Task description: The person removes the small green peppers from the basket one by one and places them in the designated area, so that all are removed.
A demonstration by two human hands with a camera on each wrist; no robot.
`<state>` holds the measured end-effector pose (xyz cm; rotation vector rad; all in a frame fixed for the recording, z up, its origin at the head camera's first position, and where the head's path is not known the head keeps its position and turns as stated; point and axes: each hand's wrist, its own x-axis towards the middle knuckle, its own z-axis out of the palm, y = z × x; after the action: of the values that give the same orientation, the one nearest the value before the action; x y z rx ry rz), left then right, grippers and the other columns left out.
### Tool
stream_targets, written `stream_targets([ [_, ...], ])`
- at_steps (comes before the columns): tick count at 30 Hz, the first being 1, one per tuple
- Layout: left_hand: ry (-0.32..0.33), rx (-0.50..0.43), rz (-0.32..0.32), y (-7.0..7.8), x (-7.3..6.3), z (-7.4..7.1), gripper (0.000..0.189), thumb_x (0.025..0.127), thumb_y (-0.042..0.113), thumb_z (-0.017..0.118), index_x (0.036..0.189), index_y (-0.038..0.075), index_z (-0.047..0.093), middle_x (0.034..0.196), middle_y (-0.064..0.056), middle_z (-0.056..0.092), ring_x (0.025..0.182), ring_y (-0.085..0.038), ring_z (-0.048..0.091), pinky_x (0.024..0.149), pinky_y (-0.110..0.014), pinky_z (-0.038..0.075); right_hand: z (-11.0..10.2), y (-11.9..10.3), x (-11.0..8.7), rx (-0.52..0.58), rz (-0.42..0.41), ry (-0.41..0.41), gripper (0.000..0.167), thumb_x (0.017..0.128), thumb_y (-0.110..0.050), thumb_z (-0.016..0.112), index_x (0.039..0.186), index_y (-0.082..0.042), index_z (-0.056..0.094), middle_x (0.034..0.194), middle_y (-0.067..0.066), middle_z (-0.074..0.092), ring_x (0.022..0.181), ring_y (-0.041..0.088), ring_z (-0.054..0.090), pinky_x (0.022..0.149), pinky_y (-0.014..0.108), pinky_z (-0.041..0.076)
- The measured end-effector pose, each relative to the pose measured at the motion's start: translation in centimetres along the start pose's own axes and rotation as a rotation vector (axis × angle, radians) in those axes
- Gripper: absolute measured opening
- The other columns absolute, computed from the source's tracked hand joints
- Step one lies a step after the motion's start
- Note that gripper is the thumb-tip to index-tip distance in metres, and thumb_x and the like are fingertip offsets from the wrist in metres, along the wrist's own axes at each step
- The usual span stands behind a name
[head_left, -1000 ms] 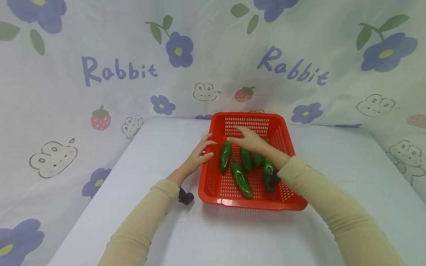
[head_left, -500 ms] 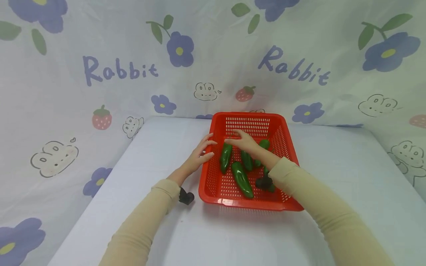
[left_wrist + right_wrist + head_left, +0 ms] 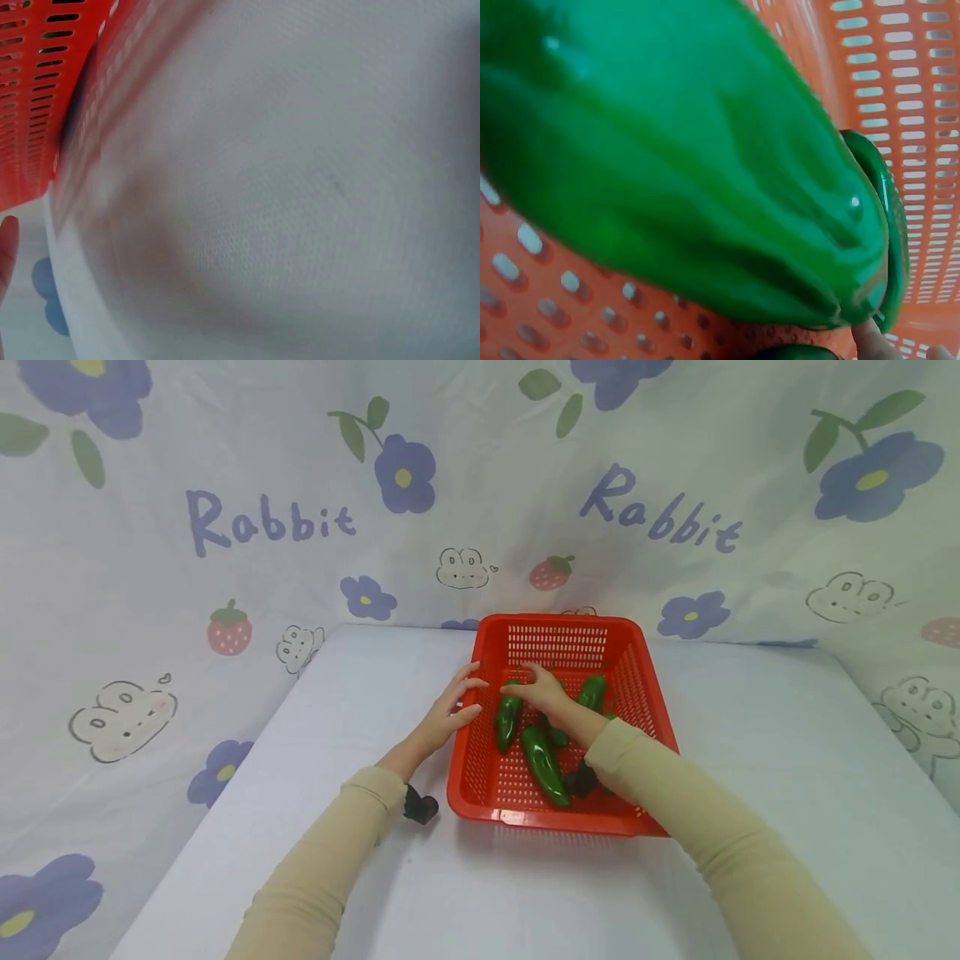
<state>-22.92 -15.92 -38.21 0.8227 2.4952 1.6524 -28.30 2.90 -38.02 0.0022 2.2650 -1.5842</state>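
A red plastic basket (image 3: pixel 525 816) with slotted walls holds several glossy green peppers. My left hand (image 3: pixel 441 717) rests at its left rim, fingers extended; one left finger (image 3: pixel 7 244) shows at the edge of the left wrist view. Inside the basket, my right hand (image 3: pixel 547 695) hovers with thumb and fingers apart, over the top end of the leftmost pepper (image 3: pixel 507 724). Below that hand lies the front pepper (image 3: pixel 543 764), which looms large in the right wrist view. Another pepper (image 3: pixel 557 734) is partly hidden by the right hand.
A further pepper (image 3: pixel 592 690) lies at the basket's back right; my right sleeve (image 3: pixel 675 785) covers part of another. The basket stands on a white-covered table (image 3: pixel 360 693). Behind it hangs a curtain (image 3: pixel 495 468) with flowers and "Rabbit" lettering. A black wrist camera (image 3: pixel 422 808) sits under my left wrist.
My right hand has moved a little left and down toward the leftmost pepper, uncovering the back right pepper. My left hand has stayed at the rim.
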Motion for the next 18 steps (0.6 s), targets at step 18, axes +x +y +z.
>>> stream_targets([
  [18,0.007,-0.015,0.000,0.2,-0.1,0.1,0.040,0.088,0.008,0.043,0.123,-0.011,0.040,0.150,-0.021,0.011,0.126,-0.040,0.030,0.092,-0.053,0.043,1.2,0.7,0.5,0.056,0.063,-0.016,0.068,0.083,-0.017,0.065,0.139,-0.007,0.028,0.135,0.017,0.040,0.112,0.031,0.049,0.093,0.044,0.044],
])
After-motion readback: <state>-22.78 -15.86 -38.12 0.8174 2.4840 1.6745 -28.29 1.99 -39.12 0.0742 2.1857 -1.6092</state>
